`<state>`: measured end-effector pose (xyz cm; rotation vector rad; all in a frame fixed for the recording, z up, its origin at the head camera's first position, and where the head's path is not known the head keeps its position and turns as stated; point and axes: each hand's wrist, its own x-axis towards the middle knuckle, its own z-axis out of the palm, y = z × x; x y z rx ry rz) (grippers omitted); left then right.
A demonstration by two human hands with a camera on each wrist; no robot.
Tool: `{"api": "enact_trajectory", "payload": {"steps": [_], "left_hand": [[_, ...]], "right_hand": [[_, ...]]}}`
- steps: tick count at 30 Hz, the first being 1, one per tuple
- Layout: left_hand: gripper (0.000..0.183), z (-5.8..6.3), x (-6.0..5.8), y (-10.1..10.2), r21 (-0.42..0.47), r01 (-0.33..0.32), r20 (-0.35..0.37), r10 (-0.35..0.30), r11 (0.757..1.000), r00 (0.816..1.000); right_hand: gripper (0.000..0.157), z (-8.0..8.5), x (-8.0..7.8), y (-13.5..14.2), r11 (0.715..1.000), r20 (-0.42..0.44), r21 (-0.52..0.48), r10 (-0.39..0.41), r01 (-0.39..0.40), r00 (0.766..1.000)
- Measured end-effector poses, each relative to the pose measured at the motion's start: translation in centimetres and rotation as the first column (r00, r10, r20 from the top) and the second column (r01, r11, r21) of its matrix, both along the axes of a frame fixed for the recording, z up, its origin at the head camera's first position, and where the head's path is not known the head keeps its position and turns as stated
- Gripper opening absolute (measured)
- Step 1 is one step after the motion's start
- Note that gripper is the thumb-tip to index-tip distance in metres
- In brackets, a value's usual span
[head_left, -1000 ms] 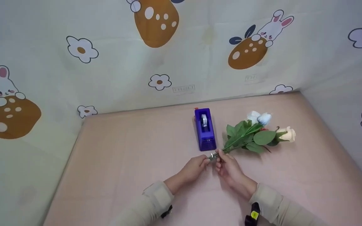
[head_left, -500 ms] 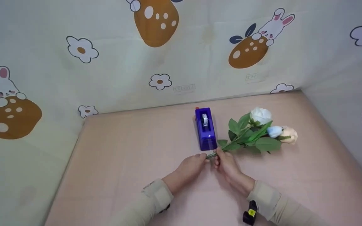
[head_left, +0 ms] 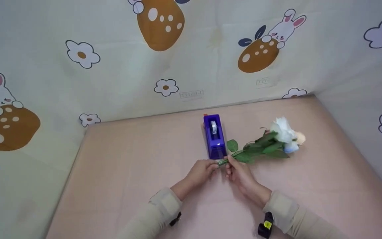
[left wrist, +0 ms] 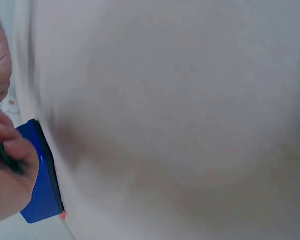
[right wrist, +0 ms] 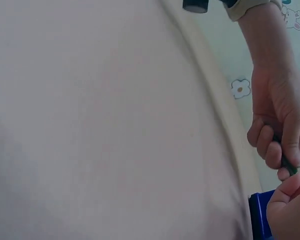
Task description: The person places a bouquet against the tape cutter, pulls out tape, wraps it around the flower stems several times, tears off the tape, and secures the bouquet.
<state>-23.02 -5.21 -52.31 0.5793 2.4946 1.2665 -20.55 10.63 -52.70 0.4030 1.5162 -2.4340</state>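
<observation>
A bunch of artificial flowers slants to the right over the table in the head view. At its far end are a white rose (head_left: 283, 130), a pale blue tulip-shaped bloom (head_left: 291, 147) and a peach rose (head_left: 300, 137), with green leaves (head_left: 264, 146) below them. My left hand (head_left: 200, 172) pinches the lower end of the green stems (head_left: 222, 162). Just up the stems, my right hand (head_left: 243, 175) grips them between thumb and fingers. Directly behind both hands stands a blue-purple tape dispenser (head_left: 216, 141) carrying a roll of clear tape (head_left: 214, 127).
Pink cloth covers the table (head_left: 134, 159). Pale fabric walls (head_left: 128, 76) printed with rabbits and flowers rise behind it and at both sides. A black wrist device (head_left: 266, 225) is strapped by the right sleeve.
The bunch has turned in my hands, rolling the white rose to the front and the peach rose behind. Both hands stay near the same spot, and the dispenser remains in place.
</observation>
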Motion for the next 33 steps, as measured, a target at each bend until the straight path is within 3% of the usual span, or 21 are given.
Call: {"api": "enact_trajectory", "payload": {"steps": [4,10,12,15,18,21,23,28,30,33], "left_hand": [[0.021,-0.1,0.2,0.2,-0.016,-0.042,-0.115,0.040,0.999,0.993],[0.020,-0.2,0.2,0.0,0.027,-0.089,-0.167,0.092,0.996,0.982],[0.021,0.0,0.0,0.0,0.042,-0.106,-0.099,0.110,0.993,0.989],[0.032,0.6,-0.4,-0.2,0.054,-0.113,0.080,0.108,0.992,0.991],[0.040,0.8,-0.8,-0.5,0.081,-0.105,0.264,0.081,0.991,0.961],[0.034,0.7,-1.0,-0.6,0.128,-0.115,0.334,0.067,0.985,0.940],[0.028,0.6,-1.1,-0.5,0.170,-0.156,0.357,0.087,0.973,0.930],[0.019,0.2,-1.0,-0.3,0.222,-0.234,0.283,0.168,0.947,0.945],[0.017,0.0,-1.0,-0.2,0.229,-0.254,0.228,0.202,0.940,0.952],[0.015,-0.2,-1.0,0.0,0.236,-0.289,0.185,0.249,0.928,0.950]], "right_hand": [[0.025,0.1,-0.2,-0.6,0.998,0.028,-0.040,-0.046,0.047,0.999],[0.024,-0.3,-0.6,-0.8,0.998,-0.013,-0.021,-0.063,0.063,0.998],[0.023,-0.5,-0.6,-0.6,0.999,-0.035,0.013,-0.049,0.050,0.998],[0.023,-0.6,-0.8,-0.2,0.995,-0.062,0.099,-0.008,0.014,0.998],[0.026,-0.6,-1.1,0.0,0.985,-0.082,0.171,0.038,-0.023,0.996],[0.034,-0.5,-1.2,0.1,0.981,-0.094,0.193,0.053,-0.034,0.994],[0.039,-0.5,-1.2,0.1,0.983,-0.090,0.181,0.038,-0.021,0.995],[0.024,-0.3,-1.2,-0.3,0.995,-0.055,0.088,-0.046,0.051,0.997],[0.018,-0.2,-1.2,-0.6,0.997,-0.020,0.019,-0.074,0.074,0.997],[0.015,-0.2,-1.4,-0.9,0.990,0.041,-0.105,-0.089,0.093,0.995]]}}
